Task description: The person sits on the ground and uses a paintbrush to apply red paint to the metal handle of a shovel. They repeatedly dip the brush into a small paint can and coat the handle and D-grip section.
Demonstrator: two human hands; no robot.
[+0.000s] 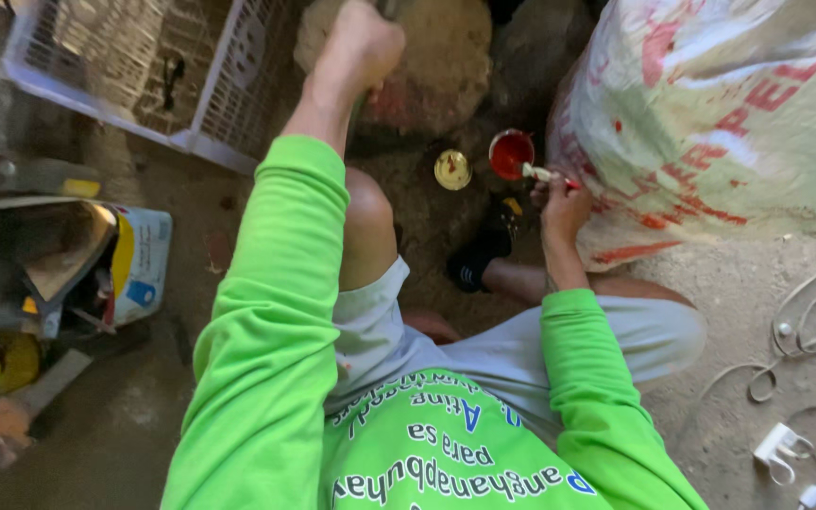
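Head view of a seated person painting red letters on a large white woven sack (729,104). The right hand (559,203) keeps a closed grip on a small paintbrush (545,174), whose bristles sit at the rim of an open tin of red paint (511,153) on the floor just beside the sack. The left hand (363,42) is raised in a fist around a dark handle, mostly hidden. A yellow lid (452,169) lies near the tin. Judged good practice: load the brush lightly and wipe it on the rim. The surface is a bare earthen floor (739,312); a white plastic crate (134,66) and white cable (805,340) lie apart.
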